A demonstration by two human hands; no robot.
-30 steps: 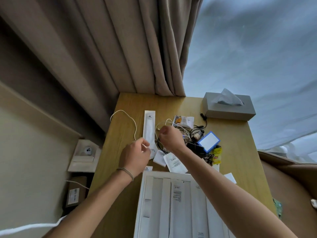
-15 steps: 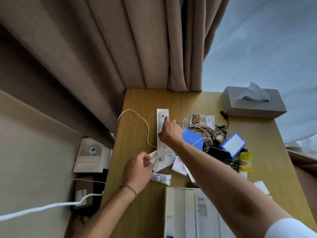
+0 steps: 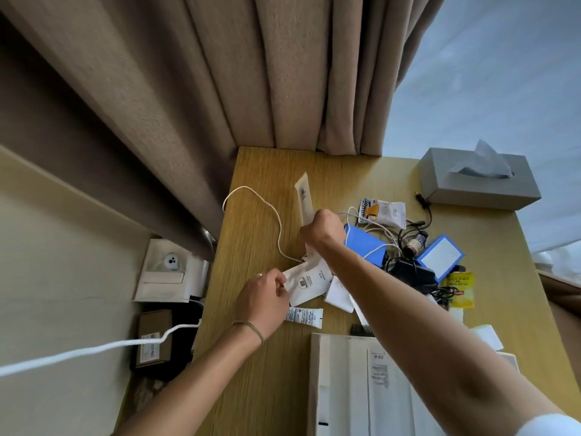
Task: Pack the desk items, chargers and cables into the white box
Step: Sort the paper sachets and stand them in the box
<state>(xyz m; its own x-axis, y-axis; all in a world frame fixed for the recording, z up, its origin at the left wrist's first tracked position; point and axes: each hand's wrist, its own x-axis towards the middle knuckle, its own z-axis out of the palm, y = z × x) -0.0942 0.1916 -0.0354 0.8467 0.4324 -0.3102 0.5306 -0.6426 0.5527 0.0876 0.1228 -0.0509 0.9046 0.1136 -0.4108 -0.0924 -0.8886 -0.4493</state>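
**Both hands gripping packets on table; white box at near edge**

Left hand (image 3: 262, 302) pinches a white printed pouch (image 3: 306, 283), print unreadable. Right hand (image 3: 322, 229) is closed around a long white packet (image 3: 304, 196), long axis running away from the viewer. Yellow tea sachet (image 3: 460, 289) reads "YELLOW LABEL". White box (image 3: 352, 388) lies at the near table (image 3: 257, 372) edge; bare table left.

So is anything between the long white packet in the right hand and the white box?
Nothing solid. The right hand holds the long white packet lifted; toward the white box lie only flat sachets and a small tube.
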